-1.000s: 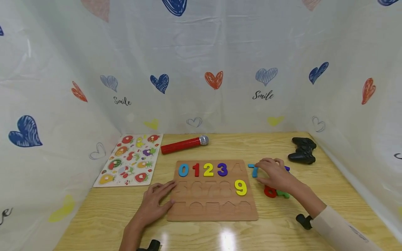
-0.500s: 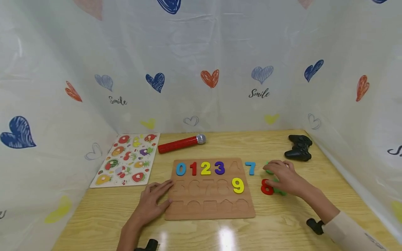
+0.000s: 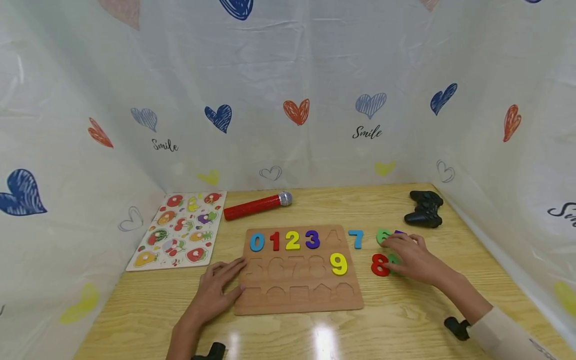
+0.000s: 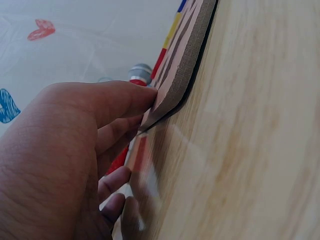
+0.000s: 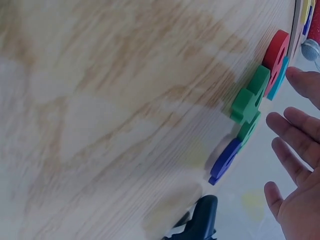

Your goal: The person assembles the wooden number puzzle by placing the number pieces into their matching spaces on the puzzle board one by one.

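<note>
My left hand (image 3: 217, 287) rests at the left edge of a wooden number board (image 3: 281, 281), thumb and fingertips touching it; the left wrist view shows the thumb side against the board's corner. Fitted in the top row are a blue 0, red 1, yellow 2 and purple 3 (image 3: 312, 239). A yellow 9 (image 3: 339, 264) sits in the second row. My right hand (image 3: 416, 258) hovers, fingers spread, over loose pieces: a green 6 (image 3: 383, 236), a red 8 (image 3: 380, 265), a green 4 (image 5: 251, 95) and a purple number (image 5: 225, 159), partly hidden in the head view. A blue 7 (image 3: 356, 238) lies beside the board.
A fruit picture board (image 3: 177, 232) lies at the back left. Beside it is a red microphone (image 3: 256, 206) with a silver head. A black game controller (image 3: 424, 209) stands at the back right, behind the loose numbers. A heart-printed curtain (image 3: 288, 75) borders the table (image 3: 279, 337).
My right hand has left the blue 7 and moved right over the green and purple pieces, leaving the 7 uncovered. The left hand keeps its place on the board. The view has shifted slightly.
</note>
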Available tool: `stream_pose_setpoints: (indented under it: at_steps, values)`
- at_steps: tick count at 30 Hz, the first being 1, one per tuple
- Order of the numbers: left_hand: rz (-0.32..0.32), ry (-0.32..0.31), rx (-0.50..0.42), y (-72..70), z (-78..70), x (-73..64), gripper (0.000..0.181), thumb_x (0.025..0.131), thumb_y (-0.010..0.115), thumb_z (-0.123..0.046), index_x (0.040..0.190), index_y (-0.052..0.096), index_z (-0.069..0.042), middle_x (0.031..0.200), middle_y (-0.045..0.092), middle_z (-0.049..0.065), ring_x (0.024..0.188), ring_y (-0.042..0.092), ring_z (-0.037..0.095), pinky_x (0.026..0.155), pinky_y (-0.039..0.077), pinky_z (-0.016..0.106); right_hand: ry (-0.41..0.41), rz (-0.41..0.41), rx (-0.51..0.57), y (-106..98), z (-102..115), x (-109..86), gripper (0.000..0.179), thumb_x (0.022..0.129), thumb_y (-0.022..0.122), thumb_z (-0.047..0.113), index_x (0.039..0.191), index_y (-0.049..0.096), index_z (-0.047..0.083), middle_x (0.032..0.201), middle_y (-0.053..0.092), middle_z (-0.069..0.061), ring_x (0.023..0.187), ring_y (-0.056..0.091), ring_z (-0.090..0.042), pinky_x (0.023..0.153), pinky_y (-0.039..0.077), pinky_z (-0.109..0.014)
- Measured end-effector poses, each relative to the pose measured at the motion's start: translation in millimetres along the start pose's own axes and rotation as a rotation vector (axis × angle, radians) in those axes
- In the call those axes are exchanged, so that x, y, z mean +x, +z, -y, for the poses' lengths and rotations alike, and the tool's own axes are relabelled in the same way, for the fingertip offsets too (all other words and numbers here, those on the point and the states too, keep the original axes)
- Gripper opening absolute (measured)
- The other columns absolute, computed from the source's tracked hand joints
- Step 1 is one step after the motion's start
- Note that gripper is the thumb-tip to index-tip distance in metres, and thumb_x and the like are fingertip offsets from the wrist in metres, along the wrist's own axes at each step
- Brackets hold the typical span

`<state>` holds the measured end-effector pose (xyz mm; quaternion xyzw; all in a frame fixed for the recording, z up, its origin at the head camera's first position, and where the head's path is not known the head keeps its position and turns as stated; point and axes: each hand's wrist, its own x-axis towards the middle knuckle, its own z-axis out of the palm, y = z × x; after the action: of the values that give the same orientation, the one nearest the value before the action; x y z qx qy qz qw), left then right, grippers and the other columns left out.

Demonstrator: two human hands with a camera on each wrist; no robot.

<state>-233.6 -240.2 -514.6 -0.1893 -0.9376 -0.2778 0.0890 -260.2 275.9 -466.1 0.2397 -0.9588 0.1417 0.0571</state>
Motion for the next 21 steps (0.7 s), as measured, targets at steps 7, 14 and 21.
stream_pose_setpoints:
  at_steps: [7, 14, 21]
  values:
    - [0.004, 0.001, 0.002, 0.4, 0.1, 0.6, 0.057, 0.092, 0.071, -0.035, 0.146, 0.056, -0.023, 0.151, 0.049, -0.004, 0.124, 0.039, 0.027, 0.094, 0.028, 0.060, -0.003, 0.012, 0.006, 1.0, -6.4, -7.9, 0.044, 0.082, 0.083, 0.022, 0.121, 0.069, 0.006, 0.119, 0.067, -0.009, 0.122, 0.049, -0.039, 0.094, 0.025, -0.064]
    - [0.009, 0.002, 0.005, 1.5, 1.1, 0.0, 0.058, 0.092, 0.071, -0.035, 0.146, 0.055, -0.023, 0.151, 0.049, -0.005, 0.124, 0.039, 0.027, 0.094, 0.027, 0.060, 0.021, 0.038, 0.012, 1.6, -9.7, -13.4, 0.047, 0.081, 0.084, 0.027, 0.121, 0.069, 0.009, 0.121, 0.066, -0.007, 0.124, 0.047, -0.040, 0.095, 0.024, -0.066]
    - [0.005, 0.004, 0.007, 1.5, 1.7, -0.1, 0.057, 0.093, 0.070, -0.037, 0.146, 0.055, -0.024, 0.151, 0.049, -0.005, 0.124, 0.039, 0.027, 0.093, 0.028, 0.058, 0.013, 0.059, 0.029, 0.0, -12.2, -16.7, 0.048, 0.079, 0.086, 0.028, 0.120, 0.069, 0.011, 0.121, 0.066, -0.004, 0.125, 0.047, -0.039, 0.094, 0.023, -0.066]
